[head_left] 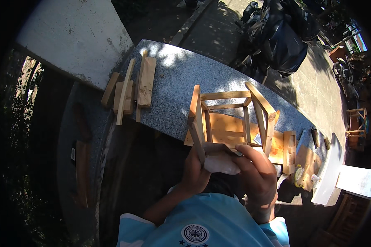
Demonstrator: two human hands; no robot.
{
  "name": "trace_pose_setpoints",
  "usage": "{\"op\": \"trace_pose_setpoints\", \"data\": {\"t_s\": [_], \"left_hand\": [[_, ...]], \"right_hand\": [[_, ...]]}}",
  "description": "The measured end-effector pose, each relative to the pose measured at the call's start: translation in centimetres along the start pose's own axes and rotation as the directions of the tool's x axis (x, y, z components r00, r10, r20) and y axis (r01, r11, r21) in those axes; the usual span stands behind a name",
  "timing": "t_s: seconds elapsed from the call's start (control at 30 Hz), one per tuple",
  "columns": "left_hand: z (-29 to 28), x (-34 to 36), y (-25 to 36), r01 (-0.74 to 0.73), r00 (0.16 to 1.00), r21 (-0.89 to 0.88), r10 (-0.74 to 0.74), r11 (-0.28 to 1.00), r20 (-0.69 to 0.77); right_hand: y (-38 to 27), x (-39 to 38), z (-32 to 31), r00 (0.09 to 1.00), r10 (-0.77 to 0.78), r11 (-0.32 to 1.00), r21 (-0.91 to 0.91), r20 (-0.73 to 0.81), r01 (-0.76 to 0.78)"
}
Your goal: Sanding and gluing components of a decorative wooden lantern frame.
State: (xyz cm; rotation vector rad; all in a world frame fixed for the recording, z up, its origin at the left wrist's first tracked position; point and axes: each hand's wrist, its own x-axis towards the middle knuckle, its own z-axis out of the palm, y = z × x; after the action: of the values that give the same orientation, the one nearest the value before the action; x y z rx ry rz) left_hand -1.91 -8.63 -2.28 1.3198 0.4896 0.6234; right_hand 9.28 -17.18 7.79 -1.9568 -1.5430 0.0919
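Note:
An open, box-like wooden frame point(222, 95) rests on a wooden board point(226, 125) at the counter's near edge. My left hand point(196, 173) is closed round the lower end of the frame's left post, partly hidden behind a crumpled pale sheet point(220, 162) with a darker face. My right hand point(255, 173) is closed on that sheet, fingers curled at its right side, just below the frame's right post.
Loose wood pieces point(145, 82) lie at the left of the speckled counter point(171, 82), beside a white wall point(70, 41). At the right are tools point(315, 138), a yellow-green item point(299, 175), a block point(289, 150) and white panels point(356, 181). Black bags point(282, 45) stand beyond the counter.

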Motion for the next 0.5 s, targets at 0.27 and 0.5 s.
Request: {"op": "trace_pose_setpoints", "data": {"t_s": [0.27, 0.5], "left_hand": [[-0.15, -0.04, 0.05, -0.030, 0.999, -0.042, 0.029, 0.999, -0.017], [-0.21, -0.11, 0.31, 0.008, 0.999, -0.003, -0.008, 1.000, 0.043]], "right_hand": [[-0.04, -0.17, 0.06, 0.999, 0.016, 0.999, -0.031, 0.031, -0.015], [0.00, -0.13, 0.04, 1.000, 0.011, 1.000, -0.007, -0.022, -0.011]]}}
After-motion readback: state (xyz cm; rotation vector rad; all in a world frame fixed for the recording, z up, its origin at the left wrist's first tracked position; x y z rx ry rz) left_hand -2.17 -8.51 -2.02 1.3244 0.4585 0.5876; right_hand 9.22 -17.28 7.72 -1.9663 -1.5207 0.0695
